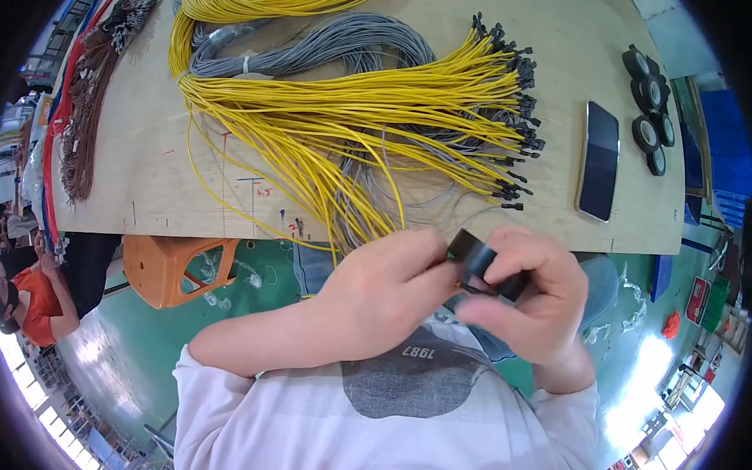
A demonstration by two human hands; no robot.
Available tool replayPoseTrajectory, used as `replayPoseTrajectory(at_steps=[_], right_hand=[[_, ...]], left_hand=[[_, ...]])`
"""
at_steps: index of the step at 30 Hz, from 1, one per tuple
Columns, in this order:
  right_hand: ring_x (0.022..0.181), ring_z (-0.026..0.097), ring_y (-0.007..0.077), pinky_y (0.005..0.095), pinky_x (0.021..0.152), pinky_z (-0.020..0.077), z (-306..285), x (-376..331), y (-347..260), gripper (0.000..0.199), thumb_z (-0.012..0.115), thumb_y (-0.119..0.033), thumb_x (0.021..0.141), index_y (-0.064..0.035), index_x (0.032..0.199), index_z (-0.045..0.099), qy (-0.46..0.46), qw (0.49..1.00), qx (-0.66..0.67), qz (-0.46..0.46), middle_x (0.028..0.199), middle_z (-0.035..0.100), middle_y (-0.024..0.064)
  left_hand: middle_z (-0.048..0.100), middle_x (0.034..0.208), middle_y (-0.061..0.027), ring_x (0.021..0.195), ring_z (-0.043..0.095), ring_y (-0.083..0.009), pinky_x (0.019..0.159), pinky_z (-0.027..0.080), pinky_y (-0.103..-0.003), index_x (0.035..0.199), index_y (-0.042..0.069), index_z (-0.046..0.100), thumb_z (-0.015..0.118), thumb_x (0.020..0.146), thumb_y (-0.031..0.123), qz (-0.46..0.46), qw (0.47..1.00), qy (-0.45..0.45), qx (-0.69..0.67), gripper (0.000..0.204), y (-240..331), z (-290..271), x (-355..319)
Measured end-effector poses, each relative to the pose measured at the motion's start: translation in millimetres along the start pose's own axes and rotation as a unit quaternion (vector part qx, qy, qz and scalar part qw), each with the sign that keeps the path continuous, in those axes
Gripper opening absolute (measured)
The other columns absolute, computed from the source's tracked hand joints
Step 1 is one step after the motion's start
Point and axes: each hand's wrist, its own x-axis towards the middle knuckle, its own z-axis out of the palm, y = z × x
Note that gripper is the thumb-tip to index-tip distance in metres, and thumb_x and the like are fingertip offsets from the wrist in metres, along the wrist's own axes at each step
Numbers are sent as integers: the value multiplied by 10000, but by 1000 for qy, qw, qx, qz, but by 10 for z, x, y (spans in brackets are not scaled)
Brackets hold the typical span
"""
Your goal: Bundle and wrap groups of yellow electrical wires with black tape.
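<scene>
Just off the table's front edge, my two hands work close together. My right hand [544, 295] curls its fingers and thumb round a roll of black tape [513, 285]. A dark, shiny piece of the tape stands up between the hands. My left hand [386, 289] is closed in a pinch beside it; a bit of orange shows at its fingertips, but what it grips is mostly hidden. Beyond the hands lies a large bundle of yellow wires [339, 97] with black connectors [521, 116] at its right end. Some yellow strands run down behind my left hand.
Grey cables [316, 46] lie bent among the yellow wires on the wooden table [492, 231]. A smartphone [599, 160] and several black tape rolls [648, 94] lie at right. Brown wires [86, 117] hang together at left. An orange stool [155, 269] stands below; a person [38, 302] sits far left.
</scene>
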Motion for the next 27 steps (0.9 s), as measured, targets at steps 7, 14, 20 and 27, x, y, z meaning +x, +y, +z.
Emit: replayPoseTrajectory(at_steps=[7, 14, 20, 27], right_hand=[[716, 576, 165, 417, 921, 326, 289, 230, 211, 296, 726, -75, 663, -78, 905, 555, 44, 996, -54, -57, 818, 592, 21], [698, 510, 98, 211, 600, 400, 386, 416, 291, 261, 689, 20, 685, -38, 881, 528, -7, 998, -53, 16, 796, 544, 36], [638, 534, 192, 343, 745, 385, 372, 551, 216, 213, 662, 32, 651, -70, 807, 560, -49, 994, -81, -45, 709, 563, 24], [673, 541, 209, 358, 767, 376, 381, 593, 177, 227, 654, 27, 651, -90, 816, 552, -112, 982, -145, -53, 744, 563, 26]], left_hand=[[588, 927, -107, 868, 583, -161, 771, 494, -282, 941, -48, 548, 533, 836, -21, -274, 744, 166, -587, 110, -47, -68, -53], [575, 1056, -206, 962, 588, -270, 803, 488, -361, 1011, -20, 515, 483, 875, 132, -371, 718, 152, -570, 206, -117, -304, -279], [535, 1132, -189, 1053, 528, -300, 866, 439, -395, 1144, -53, 462, 355, 912, 302, -400, 603, 100, -683, 437, -274, -474, -349], [511, 1159, -174, 1067, 510, -295, 912, 408, -414, 1305, 13, 295, 254, 929, 434, -400, 565, 80, -717, 565, -284, -476, -320]])
